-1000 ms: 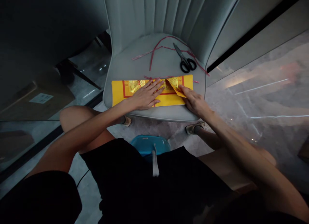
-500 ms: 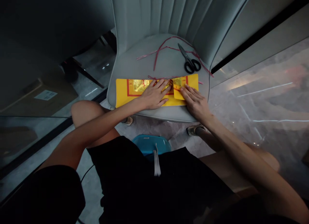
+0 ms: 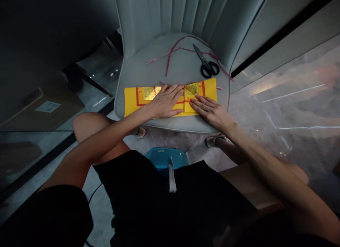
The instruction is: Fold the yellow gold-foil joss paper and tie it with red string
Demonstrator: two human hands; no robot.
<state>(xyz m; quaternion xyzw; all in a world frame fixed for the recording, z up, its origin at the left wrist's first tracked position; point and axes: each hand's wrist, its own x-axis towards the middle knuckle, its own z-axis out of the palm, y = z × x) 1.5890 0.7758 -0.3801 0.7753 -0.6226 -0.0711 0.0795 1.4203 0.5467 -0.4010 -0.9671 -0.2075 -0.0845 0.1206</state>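
Yellow paper [image 3: 130, 102] with a red frame and gold foil print lies across the front of the grey chair seat. My left hand [image 3: 167, 101] rests flat on its middle, fingers spread and pointing up to the right. On the right part of the paper lies my right hand [image 3: 208, 111], its fingers stretched out over a yellow flap [image 3: 189, 107] that lies flat beside my left fingertips. Part of the print is hidden under both hands. A pink string [image 3: 218, 88] shows at the paper's back edge.
Black-handled scissors [image 3: 205, 64] and loose pink strings [image 3: 170, 57] lie on the chair seat [image 3: 140, 71] behind the paper. A blue stool [image 3: 166, 156] is below, between my legs. A cardboard box [image 3: 45, 105] stands at the left.
The right-hand flap, raised and angled before, now lies flat with its edge further left. My right hand has moved slightly left and down. The whole view has shifted a little.
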